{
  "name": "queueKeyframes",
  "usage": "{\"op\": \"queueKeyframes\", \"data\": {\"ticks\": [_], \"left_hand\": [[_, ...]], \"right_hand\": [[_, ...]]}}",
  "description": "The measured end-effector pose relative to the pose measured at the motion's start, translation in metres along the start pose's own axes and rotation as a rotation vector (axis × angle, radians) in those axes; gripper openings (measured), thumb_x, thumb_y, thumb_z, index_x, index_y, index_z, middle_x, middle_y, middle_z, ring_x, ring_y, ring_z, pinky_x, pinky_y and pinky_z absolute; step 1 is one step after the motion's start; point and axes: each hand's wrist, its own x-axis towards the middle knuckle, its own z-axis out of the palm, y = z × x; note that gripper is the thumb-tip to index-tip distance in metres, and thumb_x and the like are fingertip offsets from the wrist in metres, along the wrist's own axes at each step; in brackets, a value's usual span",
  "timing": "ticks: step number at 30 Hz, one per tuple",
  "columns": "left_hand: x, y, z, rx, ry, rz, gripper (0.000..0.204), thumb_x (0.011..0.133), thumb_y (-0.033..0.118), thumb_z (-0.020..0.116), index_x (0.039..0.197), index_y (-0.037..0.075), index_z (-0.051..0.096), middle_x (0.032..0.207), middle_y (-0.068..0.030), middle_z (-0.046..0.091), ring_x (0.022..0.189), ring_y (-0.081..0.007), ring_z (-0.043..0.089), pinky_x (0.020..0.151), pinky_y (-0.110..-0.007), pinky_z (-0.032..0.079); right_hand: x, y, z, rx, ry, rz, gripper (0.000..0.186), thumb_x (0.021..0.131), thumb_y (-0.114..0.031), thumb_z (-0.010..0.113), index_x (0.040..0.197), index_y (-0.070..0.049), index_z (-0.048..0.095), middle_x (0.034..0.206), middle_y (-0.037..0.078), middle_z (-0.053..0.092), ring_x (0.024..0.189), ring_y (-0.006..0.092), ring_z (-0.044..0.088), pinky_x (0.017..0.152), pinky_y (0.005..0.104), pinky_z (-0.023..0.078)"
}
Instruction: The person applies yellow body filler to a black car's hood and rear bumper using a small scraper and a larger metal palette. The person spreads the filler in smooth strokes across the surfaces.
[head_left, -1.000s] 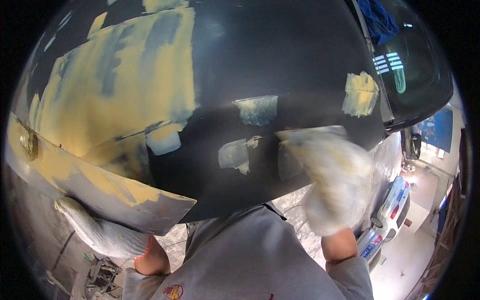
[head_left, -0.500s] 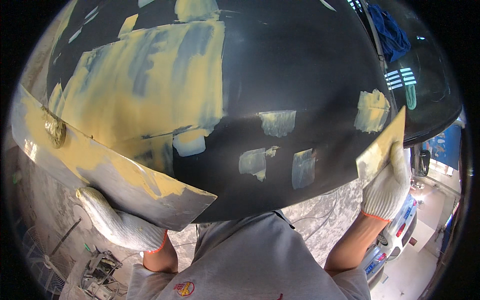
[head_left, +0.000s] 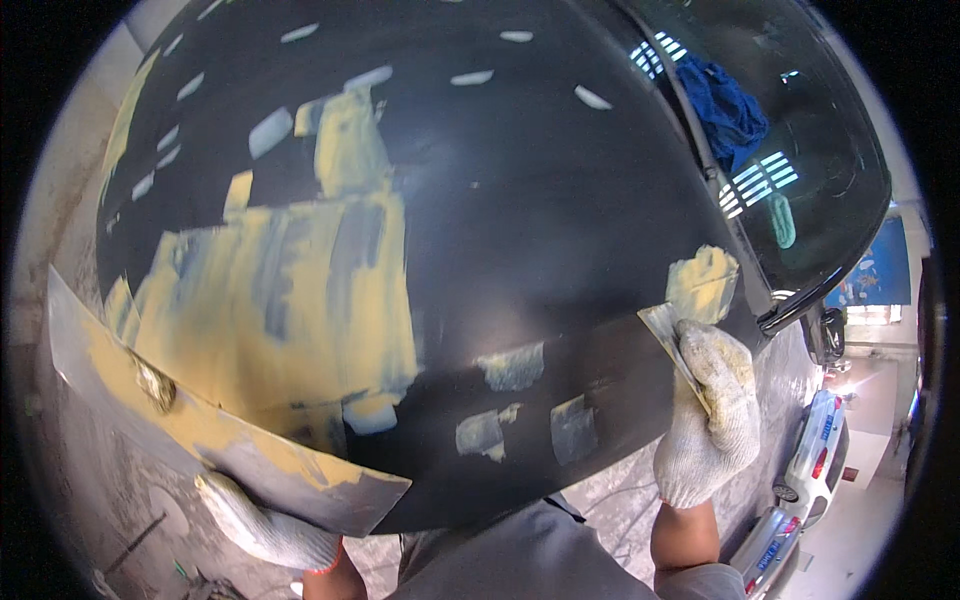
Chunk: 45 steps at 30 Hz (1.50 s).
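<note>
My left hand (head_left: 265, 525), in a white knit glove, grips a wide grey board (head_left: 345, 490) from below at lower left. Yellow filler and a darker lump (head_left: 155, 387) lie on the board. My right hand (head_left: 710, 410), in a stained glove, is closed round a flat spreader (head_left: 657, 328) held edge-on just below a yellow patch (head_left: 702, 280) near the panel's right edge; whether the blade touches is unclear. The black car panel (head_left: 500, 170) carries a large streaky yellow filler area (head_left: 270, 300) and several smaller pale patches.
A glossy dark windshield (head_left: 820, 150) at upper right has a blue cloth (head_left: 722, 115) on or behind it, and a side mirror (head_left: 830, 335) below. A white car (head_left: 815, 445) and a silver car (head_left: 770, 540) stand at right. Concrete floor (head_left: 610, 480) shows below the panel.
My right hand swept from the lower-middle patch out to the right-edge patch, and the spreader turned edge-on. The view tilted, so more upper panel shows; my left hand still holds the board.
</note>
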Motion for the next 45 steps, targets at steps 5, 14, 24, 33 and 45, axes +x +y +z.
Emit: {"op": "queueKeyframes", "data": {"ticks": [5, 14, 24, 33, 45], "left_hand": [[0.034, -0.028, -0.035, 0.094, -0.184, 0.12, 0.059, 0.119, 0.035, 0.041, 0.171, 0.009, 0.029, 0.176, -0.0085, 0.033, 0.159, -0.0244, 0.035, 0.134, -0.044, 0.024], [0.05, -0.047, -0.049, 0.035, -0.436, 0.225, 0.06, 0.117, 0.035, 0.045, 0.169, 0.006, 0.034, 0.175, -0.0108, 0.035, 0.155, -0.029, 0.042, 0.132, -0.048, 0.032], [0.04, -0.05, -0.034, 0.084, -0.479, 0.22, 0.061, 0.118, 0.036, 0.043, 0.171, 0.007, 0.029, 0.175, -0.0115, 0.033, 0.157, -0.0283, 0.038, 0.134, -0.048, 0.027], [0.034, -0.037, -0.041, 0.257, -0.541, 0.159, 0.064, 0.119, 0.038, 0.042, 0.172, 0.008, 0.023, 0.175, -0.0133, 0.031, 0.156, -0.028, 0.039, 0.133, -0.045, 0.028], [0.037, -0.044, -0.068, 0.613, -0.529, 0.333, 0.08, 0.115, 0.047, 0.051, 0.174, 0.009, 0.014, 0.179, -0.013, 0.022, 0.163, -0.0281, 0.025, 0.137, -0.045, 0.015]], "right_hand": [[0.012, 0.022, -0.007, -0.022, 0.048, 0.054, 0.03, 0.086, 0.015, 0.076, 0.114, 0.003, 0.079, 0.116, 0.019, 0.079, 0.113, 0.0341, 0.074, 0.103, 0.0428, 0.055], [0.079, 0.088, 0.008, -0.106, -0.047, -0.215, 0.042, 0.078, 0.008, 0.075, 0.117, -0.005, 0.079, 0.112, 0.016, 0.078, 0.104, 0.0356, 0.074, 0.091, 0.0425, 0.058], [0.12, 0.122, 0.073, -0.08, -0.132, -0.382, 0.042, 0.073, 0.004, 0.074, 0.113, -0.008, 0.08, 0.117, 0.012, 0.079, 0.112, 0.0337, 0.073, 0.099, 0.0455, 0.053], [0.13, 0.123, 0.084, -0.128, -0.192, -0.385, 0.047, 0.073, 0.004, 0.076, 0.118, -0.009, 0.081, 0.121, 0.012, 0.079, 0.116, 0.0317, 0.073, 0.103, 0.0445, 0.052], [0.175, 0.122, 0.112, -0.162, -0.071, -0.459, 0.041, 0.08, 0.009, 0.072, 0.116, -0.008, 0.081, 0.113, 0.013, 0.081, 0.109, 0.0327, 0.076, 0.1, 0.0422, 0.055]]}}
